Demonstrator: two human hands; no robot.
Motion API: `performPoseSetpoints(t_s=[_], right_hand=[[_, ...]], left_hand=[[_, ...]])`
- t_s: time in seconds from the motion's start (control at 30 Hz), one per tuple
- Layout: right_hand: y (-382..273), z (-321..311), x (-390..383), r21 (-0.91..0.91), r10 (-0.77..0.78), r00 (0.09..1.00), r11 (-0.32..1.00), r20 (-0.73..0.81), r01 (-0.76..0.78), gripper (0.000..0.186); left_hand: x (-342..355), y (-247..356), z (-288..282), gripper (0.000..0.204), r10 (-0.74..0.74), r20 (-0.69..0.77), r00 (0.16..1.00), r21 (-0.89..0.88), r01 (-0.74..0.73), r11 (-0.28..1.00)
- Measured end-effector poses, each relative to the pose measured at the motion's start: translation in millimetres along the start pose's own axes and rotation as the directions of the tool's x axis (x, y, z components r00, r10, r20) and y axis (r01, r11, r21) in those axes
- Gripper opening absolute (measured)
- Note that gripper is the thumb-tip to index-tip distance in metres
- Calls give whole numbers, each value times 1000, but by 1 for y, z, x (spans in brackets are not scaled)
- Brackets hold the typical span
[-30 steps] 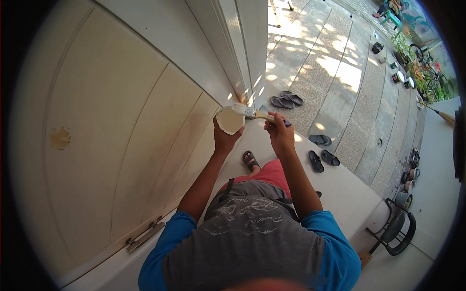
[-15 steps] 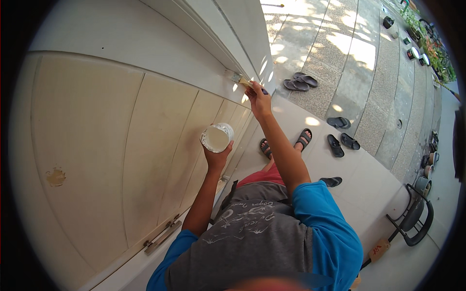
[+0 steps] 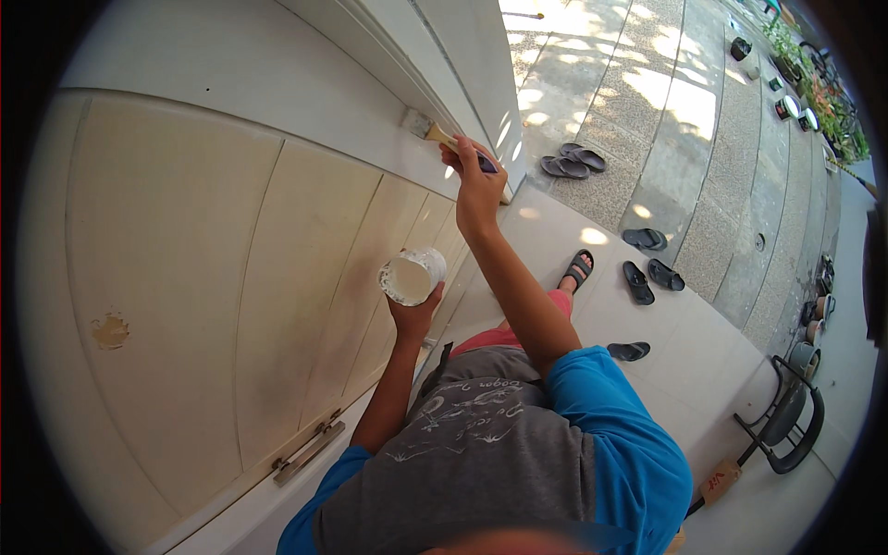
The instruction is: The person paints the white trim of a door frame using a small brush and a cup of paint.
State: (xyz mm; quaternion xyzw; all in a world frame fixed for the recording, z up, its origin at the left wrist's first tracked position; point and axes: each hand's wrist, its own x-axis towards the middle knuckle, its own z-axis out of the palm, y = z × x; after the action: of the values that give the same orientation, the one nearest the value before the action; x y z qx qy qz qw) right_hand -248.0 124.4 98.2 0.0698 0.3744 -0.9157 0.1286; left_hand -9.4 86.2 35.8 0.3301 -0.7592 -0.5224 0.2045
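Beside cream panels [image 3: 176, 240], cupping a tub [image 3: 432, 263] of pale paint [image 3: 407, 280] in the left hand [image 3: 413, 317] near the panels' right edge; pinching a paintbrush [image 3: 441, 137] by its handle in the right hand [image 3: 475, 190], with bristles [image 3: 416, 122] beside raised white trim [image 3: 398, 69].

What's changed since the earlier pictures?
The right hand has moved the paintbrush from the paint cup's rim to the white trim, then slightly further left along it. Brush and cup are now apart. Nothing was let go: the left hand still holds the cup, and the flip-flops lie as before.
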Motion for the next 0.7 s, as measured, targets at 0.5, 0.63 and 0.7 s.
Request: performPoseSetpoints(t_s=[0.5,0.63,0.7], right_hand=[[80,-72,21,208,215,975,957,-55,-200,40],[107,-116,36,-85,171,952,977,-254,-198,35],[111,-131,41,-151,137,942,970,-306,-190,33]], left_hand=[[-9,28,-9,90,77,-2,997,19,-77,997],[-7,26,-5,90,135,2,991,10,-135,991],[-6,28,0,88,117,22,993,-21,-116,993]])
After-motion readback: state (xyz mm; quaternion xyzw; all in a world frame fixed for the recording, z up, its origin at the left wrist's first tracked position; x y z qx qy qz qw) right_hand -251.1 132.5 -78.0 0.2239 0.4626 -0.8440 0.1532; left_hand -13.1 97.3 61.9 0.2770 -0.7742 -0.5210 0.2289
